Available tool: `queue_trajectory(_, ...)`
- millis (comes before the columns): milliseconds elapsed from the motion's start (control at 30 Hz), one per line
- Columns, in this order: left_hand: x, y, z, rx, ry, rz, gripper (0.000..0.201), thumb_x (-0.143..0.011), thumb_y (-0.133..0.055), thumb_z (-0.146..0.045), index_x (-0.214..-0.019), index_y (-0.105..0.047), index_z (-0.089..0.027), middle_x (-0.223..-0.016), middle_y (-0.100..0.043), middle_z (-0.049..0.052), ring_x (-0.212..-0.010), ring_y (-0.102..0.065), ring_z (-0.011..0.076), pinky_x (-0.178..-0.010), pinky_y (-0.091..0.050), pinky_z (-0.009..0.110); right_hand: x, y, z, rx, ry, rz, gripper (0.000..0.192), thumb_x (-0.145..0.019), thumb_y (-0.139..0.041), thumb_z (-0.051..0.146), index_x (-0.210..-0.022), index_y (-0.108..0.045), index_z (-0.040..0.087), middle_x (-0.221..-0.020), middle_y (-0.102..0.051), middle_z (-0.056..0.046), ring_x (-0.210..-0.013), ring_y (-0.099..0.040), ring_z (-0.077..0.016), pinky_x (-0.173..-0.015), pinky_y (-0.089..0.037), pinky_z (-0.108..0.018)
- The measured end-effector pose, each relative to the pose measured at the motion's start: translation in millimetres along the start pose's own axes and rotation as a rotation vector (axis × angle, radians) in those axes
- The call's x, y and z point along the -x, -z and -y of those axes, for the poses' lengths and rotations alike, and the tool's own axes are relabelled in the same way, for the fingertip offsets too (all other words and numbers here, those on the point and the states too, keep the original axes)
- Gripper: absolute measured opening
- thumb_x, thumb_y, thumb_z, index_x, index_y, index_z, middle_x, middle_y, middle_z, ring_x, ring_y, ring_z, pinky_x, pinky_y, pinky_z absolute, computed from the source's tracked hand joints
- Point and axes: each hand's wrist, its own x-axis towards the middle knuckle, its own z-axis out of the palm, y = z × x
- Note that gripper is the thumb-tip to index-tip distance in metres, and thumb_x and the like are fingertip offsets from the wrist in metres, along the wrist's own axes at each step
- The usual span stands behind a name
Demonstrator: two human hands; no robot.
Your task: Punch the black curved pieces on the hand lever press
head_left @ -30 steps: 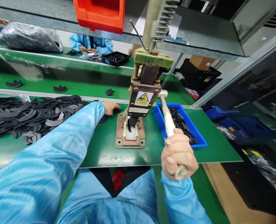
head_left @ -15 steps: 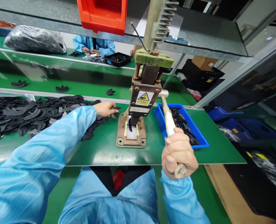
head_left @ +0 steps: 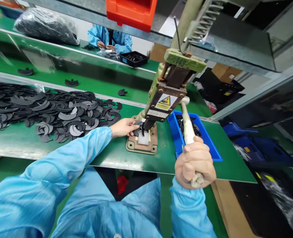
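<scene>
Far left, a heap of black crescent parts (head_left: 49, 110) covers the green table (head_left: 111, 155). My left hand (head_left: 123, 128), sleeve in blue, has fingers pinched together on one black piece (head_left: 137, 124), holding it at the press base plate (head_left: 142, 143) right under the ram. The hand press (head_left: 169, 89) carries a yellow warning triangle label (head_left: 164, 101); small text beneath it is unreadable, and the green top block bears scratched digits I can't read for sure. My right hand (head_left: 195, 162) is clamped in a fist around the lever handle (head_left: 188, 127). A blue tray (head_left: 205, 138) of black bits sits just behind it. An orange bin (head_left: 131, 13) is overhead.
</scene>
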Motion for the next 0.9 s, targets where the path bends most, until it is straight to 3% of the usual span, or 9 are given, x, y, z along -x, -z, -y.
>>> queue_trajectory(200,-3.3,1.8,2.1,-0.124,-0.061,-0.013,0.029,-0.093,-0.075,-0.043,-0.088,-0.059,-0.019,-0.062,-0.066,-0.002,-0.052,-0.065,0.0131,-0.050,-0.046,0.022,-0.7,-10.5,-4.2,-0.038,0.045,-0.099,0.043,-0.092,-0.070,0.035,-0.059,-0.047,0.021,-0.057,-0.054,0.004,-0.070,-0.062,-0.0147,-0.096,-0.055,-0.054)
queue_trajectory(367,-3.3,3.5,-0.8,-0.184,-0.105,-0.014,0.030,-0.092,-0.075,-0.040,-0.079,-0.056,-0.020,-0.053,-0.057,-0.006,-0.046,-0.053,0.0105,-0.050,-0.037,0.023,-1.6,-15.8,-8.3,-0.038,0.083,-0.170,0.047,-0.090,-0.072,0.036,-0.056,-0.042,0.022,-0.054,-0.048,0.005,-0.064,-0.059,-0.0141,-0.090,-0.057,-0.052)
queue_trajectory(600,-8.4,3.9,-9.5,-0.010,0.084,0.084,0.035,-0.087,-0.085,-0.040,-0.077,-0.059,-0.019,-0.048,-0.052,-0.006,-0.040,-0.045,0.0083,-0.041,-0.029,0.021,-1.9,-21.2,-13.5,-0.075,0.110,-0.233,0.049,-0.088,-0.072,0.036,-0.055,-0.039,0.023,-0.053,-0.046,0.005,-0.062,-0.058,-0.0134,-0.089,-0.056,-0.049)
queue_trajectory(767,-10.0,3.9,-17.0,0.070,0.250,0.119,0.031,-0.088,-0.085,-0.037,-0.084,-0.063,-0.016,-0.056,-0.066,0.000,-0.045,-0.061,0.0116,-0.045,-0.045,0.020,-0.6,-23.6,-12.7,-0.111,0.108,-0.249,0.047,-0.088,-0.072,0.033,-0.055,-0.040,0.022,-0.054,-0.047,0.005,-0.065,-0.059,-0.0128,-0.090,-0.053,-0.049)
queue_trajectory(900,-5.4,-1.4,-18.0,0.170,0.288,0.089,0.024,-0.093,-0.081,-0.033,-0.091,-0.065,-0.016,-0.062,-0.069,0.001,-0.049,-0.066,0.0122,-0.049,-0.051,0.020,-2.5,-22.7,-12.5,-0.100,0.126,-0.234,0.051,-0.088,-0.073,0.034,-0.055,-0.037,0.021,-0.052,-0.045,0.005,-0.063,-0.058,-0.0124,-0.087,-0.054,-0.047)
